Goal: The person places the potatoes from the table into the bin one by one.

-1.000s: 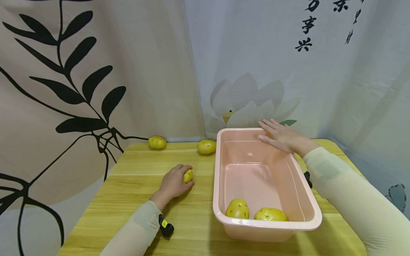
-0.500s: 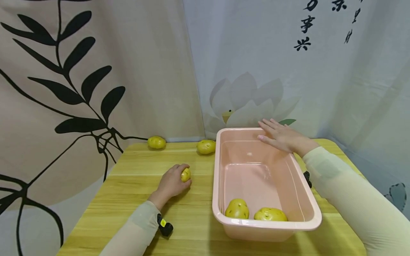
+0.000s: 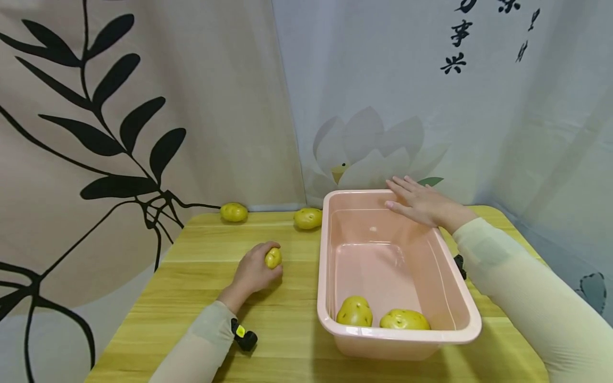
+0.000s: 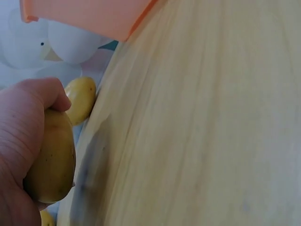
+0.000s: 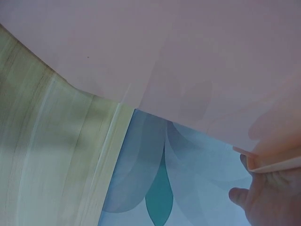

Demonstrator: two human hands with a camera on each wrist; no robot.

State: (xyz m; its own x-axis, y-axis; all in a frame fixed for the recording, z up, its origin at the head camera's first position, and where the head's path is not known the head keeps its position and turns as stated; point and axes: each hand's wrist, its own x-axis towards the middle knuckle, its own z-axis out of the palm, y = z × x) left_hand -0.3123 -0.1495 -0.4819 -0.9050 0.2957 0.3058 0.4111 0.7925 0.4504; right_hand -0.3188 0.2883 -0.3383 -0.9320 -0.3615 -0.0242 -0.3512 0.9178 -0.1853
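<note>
My left hand (image 3: 254, 270) grips a yellow potato (image 3: 273, 258) over the left part of the table. The left wrist view shows the same potato (image 4: 54, 157) between thumb and fingers, with its shadow on the wood beside it. A pink plastic basin (image 3: 373, 229) stands to the right. Two potatoes lie in its near end, one at the left corner (image 3: 355, 311) and a longer one (image 3: 405, 319) beside it. My right hand (image 3: 423, 202) rests with extended fingers on the basin's far right rim; part of this hand (image 5: 273, 197) shows in the right wrist view.
Along the table's back edge lie two more potatoes, one at the left (image 3: 234, 212) and one right by the basin's far left side (image 3: 308, 218). Behind the wooden table (image 3: 191, 314) hangs a printed curtain (image 3: 230, 106).
My left hand has shifted slightly left with the potato in its grip, and more of the potato shows. The right hand and the basin have stayed in place.
</note>
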